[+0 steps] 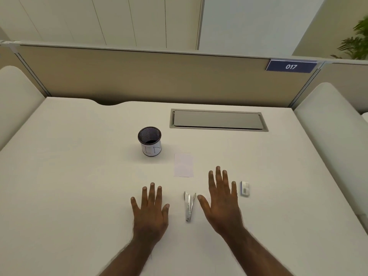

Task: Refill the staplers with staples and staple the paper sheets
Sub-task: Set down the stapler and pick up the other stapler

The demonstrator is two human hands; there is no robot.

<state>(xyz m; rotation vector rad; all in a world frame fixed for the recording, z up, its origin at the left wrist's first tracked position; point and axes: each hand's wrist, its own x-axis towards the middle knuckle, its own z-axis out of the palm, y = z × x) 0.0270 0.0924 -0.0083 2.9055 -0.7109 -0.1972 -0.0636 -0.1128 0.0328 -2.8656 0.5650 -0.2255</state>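
Note:
A silver stapler [188,206] lies on the white desk [79,176] between my two hands, its arms splayed apart at the far end. My left hand [150,212] rests flat to its left, fingers spread, holding nothing. My right hand [221,200] lies palm down to its right, fingers apart, thumb close to the stapler's far tip. A small white staple box [245,188] sits just right of my right hand. A small stack of white paper sheets [183,165] lies beyond the stapler.
A black mesh cup [150,141] with a white paper label stands at the middle left of the desk. A grey cable hatch [218,120] is set into the desk at the back. A beige partition [139,76] carries a blue "017" sign [291,66].

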